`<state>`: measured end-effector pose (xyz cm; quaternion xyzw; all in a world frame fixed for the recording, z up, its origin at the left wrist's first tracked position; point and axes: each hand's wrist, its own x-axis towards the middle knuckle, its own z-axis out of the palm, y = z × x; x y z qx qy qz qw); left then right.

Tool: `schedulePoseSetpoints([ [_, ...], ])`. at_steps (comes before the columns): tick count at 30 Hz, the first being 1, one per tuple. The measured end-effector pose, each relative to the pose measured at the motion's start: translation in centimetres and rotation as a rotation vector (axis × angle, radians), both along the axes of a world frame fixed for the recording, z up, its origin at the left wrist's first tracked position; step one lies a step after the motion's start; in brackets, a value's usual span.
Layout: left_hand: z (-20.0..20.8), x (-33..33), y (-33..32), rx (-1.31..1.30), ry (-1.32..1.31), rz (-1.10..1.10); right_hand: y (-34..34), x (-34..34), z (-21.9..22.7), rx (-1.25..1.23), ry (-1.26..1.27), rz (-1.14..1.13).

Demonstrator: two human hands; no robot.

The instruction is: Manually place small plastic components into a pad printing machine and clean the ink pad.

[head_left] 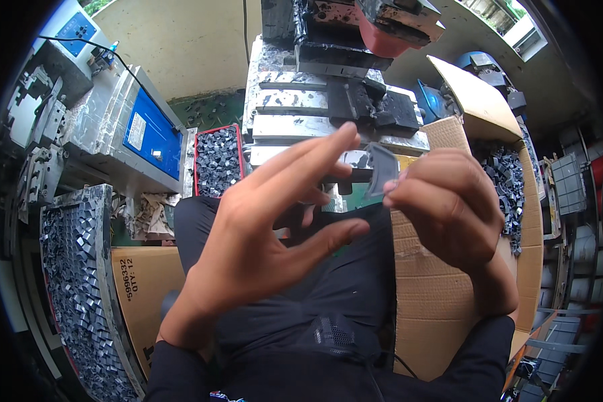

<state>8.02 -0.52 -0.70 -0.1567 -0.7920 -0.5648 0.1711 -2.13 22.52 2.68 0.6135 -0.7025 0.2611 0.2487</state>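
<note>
Pinched in the fingertips of my right hand (449, 208) is a small grey curved plastic part (382, 171), its hollow side turned partly toward my left hand. My left hand (268, 214) is just left of it, thumb and fingers spread wide, with nothing seen between them. Both hands are raised above my lap. Beyond them stands a machine with a slotted metal bed (291, 125), which carries a black block-shaped fixture (348, 104). My left hand and the part cover some of the bed's near edge.
Small dark parts fill a red-rimmed bin (196, 175) left of the machine and a long tray (107, 221) at the far left. An open cardboard box (442, 295) at my right holds more. A metal cabinet with a blue door (155, 127) stands at the left.
</note>
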Motion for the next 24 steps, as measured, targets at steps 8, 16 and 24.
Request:
schedulePoseSetpoints([
  [8, 0.9, -7.9, -0.9, 0.025, 0.024, 0.183, -1.2, -5.5, -0.1, -0.115, -0.213, -0.185],
  [16, -0.1, -7.9, 0.1, -0.229, 0.114, 0.297, -1.6, -6.1, -0.5, -0.082, -0.228, -0.212],
  [24, 0.2, -7.7, 0.3, -0.291, 0.104, 0.273, -1.9, -6.1, -0.4, -0.043, -0.202, -0.167],
])
